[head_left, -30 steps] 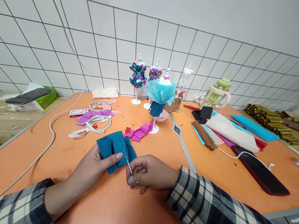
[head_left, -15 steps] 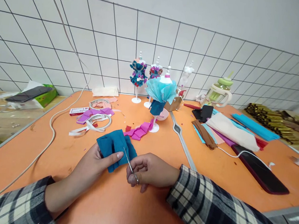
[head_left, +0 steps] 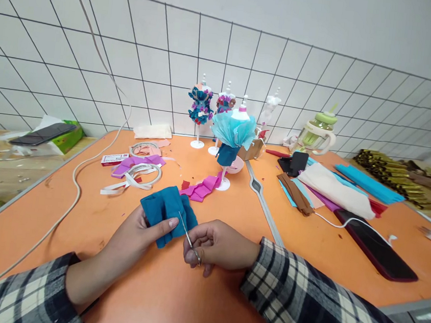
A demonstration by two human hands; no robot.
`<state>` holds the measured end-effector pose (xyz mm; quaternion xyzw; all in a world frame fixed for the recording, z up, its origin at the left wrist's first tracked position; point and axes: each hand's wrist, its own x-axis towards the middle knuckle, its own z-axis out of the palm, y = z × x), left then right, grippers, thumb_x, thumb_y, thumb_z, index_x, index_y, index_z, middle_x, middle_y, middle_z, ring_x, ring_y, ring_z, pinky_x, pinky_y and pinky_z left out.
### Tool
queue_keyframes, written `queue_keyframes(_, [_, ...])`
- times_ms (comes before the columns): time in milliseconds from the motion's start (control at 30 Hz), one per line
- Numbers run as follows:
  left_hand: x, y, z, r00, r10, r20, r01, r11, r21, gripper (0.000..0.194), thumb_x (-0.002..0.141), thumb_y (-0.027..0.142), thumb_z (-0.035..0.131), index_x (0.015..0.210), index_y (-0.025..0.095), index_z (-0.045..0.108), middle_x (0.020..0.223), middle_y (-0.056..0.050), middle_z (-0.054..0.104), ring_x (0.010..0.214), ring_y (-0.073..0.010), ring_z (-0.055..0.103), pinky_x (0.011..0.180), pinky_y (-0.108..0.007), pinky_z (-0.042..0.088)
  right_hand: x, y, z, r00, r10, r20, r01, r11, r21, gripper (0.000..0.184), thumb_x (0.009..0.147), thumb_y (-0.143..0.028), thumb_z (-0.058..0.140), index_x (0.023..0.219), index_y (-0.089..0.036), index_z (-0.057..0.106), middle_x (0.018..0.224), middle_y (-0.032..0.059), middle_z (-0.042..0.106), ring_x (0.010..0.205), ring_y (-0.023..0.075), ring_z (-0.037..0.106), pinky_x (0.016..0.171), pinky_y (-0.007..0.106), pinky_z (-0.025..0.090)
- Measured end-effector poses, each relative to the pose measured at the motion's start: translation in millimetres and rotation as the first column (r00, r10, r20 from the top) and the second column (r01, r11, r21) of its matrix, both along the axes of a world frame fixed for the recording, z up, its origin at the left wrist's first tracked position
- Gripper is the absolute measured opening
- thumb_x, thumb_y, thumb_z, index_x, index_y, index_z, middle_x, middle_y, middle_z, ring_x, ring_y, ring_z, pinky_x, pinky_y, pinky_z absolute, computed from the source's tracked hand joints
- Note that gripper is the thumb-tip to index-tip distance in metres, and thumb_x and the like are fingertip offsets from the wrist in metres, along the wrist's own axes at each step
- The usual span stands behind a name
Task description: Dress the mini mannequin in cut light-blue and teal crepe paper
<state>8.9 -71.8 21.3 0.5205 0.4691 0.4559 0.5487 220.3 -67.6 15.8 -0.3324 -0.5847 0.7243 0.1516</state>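
Observation:
Folded teal crepe paper (head_left: pixel 166 205) is pinched in my left hand (head_left: pixel 142 236), the thumb on top and the fingers hidden behind it. My right hand (head_left: pixel 216 246) is closed around small metal scissors (head_left: pixel 189 238), whose tip points up and left over the paper. Whether the blades have paper between them I cannot tell. Just beyond stands a small dress-form mannequin (head_left: pixel 241 114) with a light blue ruffled top (head_left: pixel 233 129) and a dark teal skirt (head_left: pixel 227 155). A strip of magenta crepe paper (head_left: pixel 202 188) lies by its base.
Decorated mannequins (head_left: pixel 201 103) stand at the back. Ribbon rolls (head_left: pixel 144 175), purple paper (head_left: pixel 138 163) and a small box (head_left: pixel 114 159) lie left. A white cable (head_left: pixel 77 188) crosses the left side. Right are crepe paper rolls (head_left: pixel 335 192), a phone (head_left: pixel 378 248) and a bottle (head_left: pixel 316 133).
The whole view has shifted very slightly. Both hands, the teal paper and the scissors keep nearly the same pose.

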Motion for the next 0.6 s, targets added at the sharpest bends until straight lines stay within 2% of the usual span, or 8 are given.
queue_keyframes(100, [-1.5,0.0,-0.1,0.999,0.016,0.047,-0.016,1.000,-0.013,0.039,0.070,0.047,0.087,0.090,0.018,0.071,0.085,-0.005,0.075,0.078,-0.0216,0.067,0.069,-0.029,0.054,-0.4,0.6,-0.1,1.000,-0.009,0.010,0.009,1.000,-0.005,0.047,0.064,-0.052,0.086,0.083,-0.015,0.064,0.072,-0.0024,0.059,0.062,0.0077,0.054,0.051,0.018,0.051])
queue_keyframes(200, [-3.1,0.9,-1.7,0.997,0.044,0.056,-0.043,0.999,-0.022,0.046,0.068,0.043,0.090,0.102,0.019,0.070,0.088,-0.003,0.076,0.082,-0.0231,0.069,0.068,-0.028,0.054,0.5,1.2,-0.3,1.000,0.015,0.018,-0.015,1.000,-0.008,0.052,0.063,-0.055,0.088,0.087,-0.015,0.065,0.072,-0.0024,0.059,0.063,0.0081,0.055,0.052,0.018,0.052])
queue_keyframes(300, [-4.7,2.7,-4.6,0.998,0.042,0.055,-0.041,0.999,-0.019,0.056,0.069,0.041,0.090,0.115,0.021,0.065,0.095,-0.003,0.077,0.085,-0.0224,0.070,0.067,-0.027,0.054,2.6,1.8,-0.1,0.998,0.059,-0.002,-0.059,0.998,-0.026,0.060,0.064,-0.063,0.085,0.095,-0.015,0.065,0.080,-0.0009,0.062,0.066,0.0085,0.057,0.054,0.019,0.052])
queue_keyframes(467, [-4.9,4.4,-7.6,0.999,0.006,0.036,-0.006,1.000,-0.022,0.062,0.073,0.045,0.087,0.124,0.021,0.060,0.110,-0.006,0.076,0.093,-0.0232,0.071,0.073,-0.028,0.056,5.0,2.9,-1.4,0.996,0.082,-0.030,-0.083,0.996,-0.028,0.069,0.066,-0.074,0.078,0.098,-0.015,0.063,0.086,0.0020,0.063,0.071,0.0105,0.058,0.056,0.020,0.053])
queue_keyframes(600, [-3.9,3.9,-7.5,1.000,-0.005,0.021,0.005,1.000,-0.010,0.063,0.074,0.043,0.088,0.125,0.021,0.059,0.112,-0.007,0.076,0.099,-0.0259,0.071,0.077,-0.030,0.056,4.7,2.9,-1.3,0.997,0.072,-0.036,-0.072,0.997,-0.017,0.071,0.064,-0.076,0.078,0.098,-0.015,0.063,0.084,0.0021,0.062,0.073,0.0118,0.058,0.056,0.021,0.053])
